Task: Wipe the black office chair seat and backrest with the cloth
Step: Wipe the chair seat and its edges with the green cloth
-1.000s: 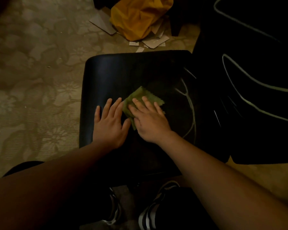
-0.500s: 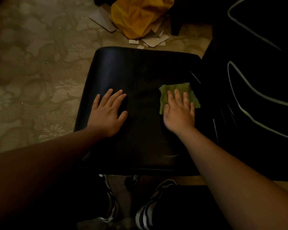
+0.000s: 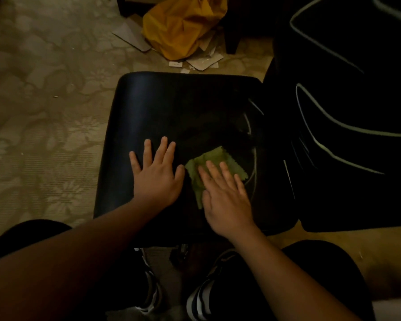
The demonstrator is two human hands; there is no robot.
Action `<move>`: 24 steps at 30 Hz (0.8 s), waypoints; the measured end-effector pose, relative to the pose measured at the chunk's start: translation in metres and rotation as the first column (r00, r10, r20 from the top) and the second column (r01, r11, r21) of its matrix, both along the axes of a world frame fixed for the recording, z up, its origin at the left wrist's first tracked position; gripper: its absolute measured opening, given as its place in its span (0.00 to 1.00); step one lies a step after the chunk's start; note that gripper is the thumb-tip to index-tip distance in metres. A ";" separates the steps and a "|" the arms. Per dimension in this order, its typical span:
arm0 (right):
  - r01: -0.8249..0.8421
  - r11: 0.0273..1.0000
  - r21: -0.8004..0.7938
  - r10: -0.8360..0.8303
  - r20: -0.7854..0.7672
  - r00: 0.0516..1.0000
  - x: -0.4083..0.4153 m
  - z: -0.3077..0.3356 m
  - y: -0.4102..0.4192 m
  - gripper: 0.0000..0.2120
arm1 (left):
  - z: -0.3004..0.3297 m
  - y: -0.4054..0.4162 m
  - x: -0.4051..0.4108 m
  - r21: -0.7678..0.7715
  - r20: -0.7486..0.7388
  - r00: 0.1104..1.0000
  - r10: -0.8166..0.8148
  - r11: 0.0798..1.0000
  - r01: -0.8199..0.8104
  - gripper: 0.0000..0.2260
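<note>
The black chair seat (image 3: 171,107) fills the middle of the view, and its black backrest (image 3: 347,93) with pale trim lines rises at the right. A small green cloth (image 3: 214,162) lies flat on the seat's near right part. My right hand (image 3: 225,193) presses flat on the cloth, fingers spread, covering its near half. My left hand (image 3: 156,173) rests flat on the bare seat just left of the cloth, fingers apart, holding nothing.
A yellow bag (image 3: 181,24) and cardboard scraps (image 3: 204,61) lie on the patterned carpet (image 3: 44,112) beyond the seat. My striped shoes (image 3: 199,300) stand under the seat's near edge. A dark furniture leg (image 3: 232,42) stands behind the bag.
My right hand slid the cloth from the seat's right side back toward the middle and nearer to me. My left hand stayed flat on the seat.
</note>
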State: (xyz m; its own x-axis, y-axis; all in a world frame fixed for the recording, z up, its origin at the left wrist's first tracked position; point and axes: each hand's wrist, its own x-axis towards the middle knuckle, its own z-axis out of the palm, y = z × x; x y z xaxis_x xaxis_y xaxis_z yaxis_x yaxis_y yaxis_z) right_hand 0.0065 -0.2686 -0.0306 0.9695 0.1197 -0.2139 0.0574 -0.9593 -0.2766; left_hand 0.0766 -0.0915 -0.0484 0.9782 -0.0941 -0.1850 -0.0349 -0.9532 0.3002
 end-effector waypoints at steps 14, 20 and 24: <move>0.360 0.926 -0.111 -0.365 -0.024 0.931 -0.003 -0.001 -0.032 0.29 | 0.005 -0.014 -0.007 0.123 0.010 0.891 -0.454 0.885 0.449 0.31; 0.100 0.990 -0.095 -0.104 -0.037 0.994 -0.030 0.000 -0.021 0.28 | 0.002 -0.016 0.000 0.104 0.010 0.893 -0.449 0.889 0.446 0.32; 0.205 0.974 -0.100 -0.208 -0.022 0.978 -0.024 -0.004 -0.062 0.28 | 0.002 -0.018 0.001 0.101 0.004 0.895 -0.446 0.891 0.443 0.31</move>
State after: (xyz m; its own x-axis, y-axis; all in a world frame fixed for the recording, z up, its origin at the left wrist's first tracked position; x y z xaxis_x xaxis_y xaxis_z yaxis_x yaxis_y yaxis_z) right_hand -0.0173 -0.3306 -0.0344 0.9635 -0.1053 -0.2462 -0.1523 -0.9717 -0.1806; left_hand 0.0773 -0.1097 -0.0464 0.8430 -0.5032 -0.1899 -0.4680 -0.8603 0.2021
